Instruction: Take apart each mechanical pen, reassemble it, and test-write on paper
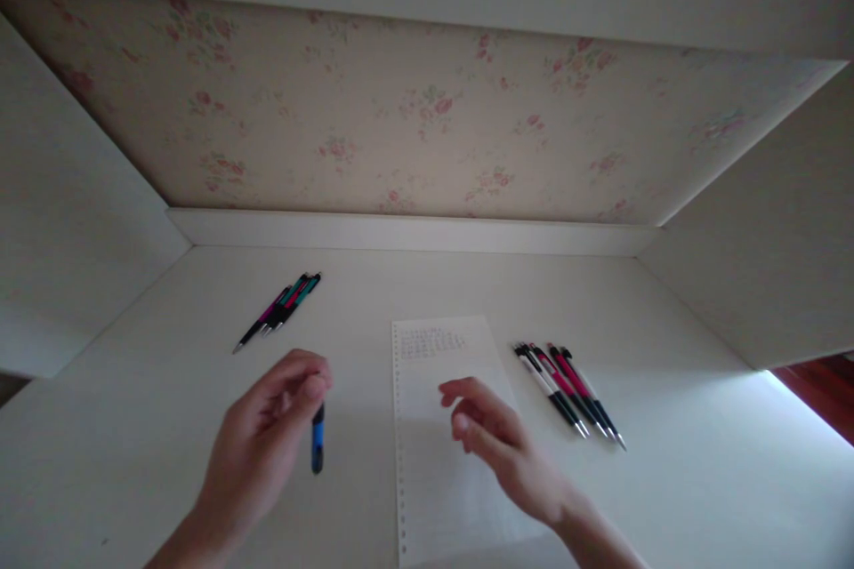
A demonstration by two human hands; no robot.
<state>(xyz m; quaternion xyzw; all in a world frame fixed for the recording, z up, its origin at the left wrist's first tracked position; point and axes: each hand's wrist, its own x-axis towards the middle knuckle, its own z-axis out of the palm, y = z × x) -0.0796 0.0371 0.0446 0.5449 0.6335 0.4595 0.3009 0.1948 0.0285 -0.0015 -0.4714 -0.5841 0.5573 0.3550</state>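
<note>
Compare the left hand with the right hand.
The left hand pinches a blue pen; the right hand holds nothing visible. The left hand is pinched closed; the right hand is loosely open. The left hand is left of the paper; the right hand partly over it. Both are bare.

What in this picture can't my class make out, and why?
All in the head view:
- Writing on the paper sheet: too small and faint to read.
- Part of the blue pen: hidden by the left hand.
- Part of the sheet's right edge: behind the right hand.
- Reddish surface: cut off by the picture's right edge.
</note>
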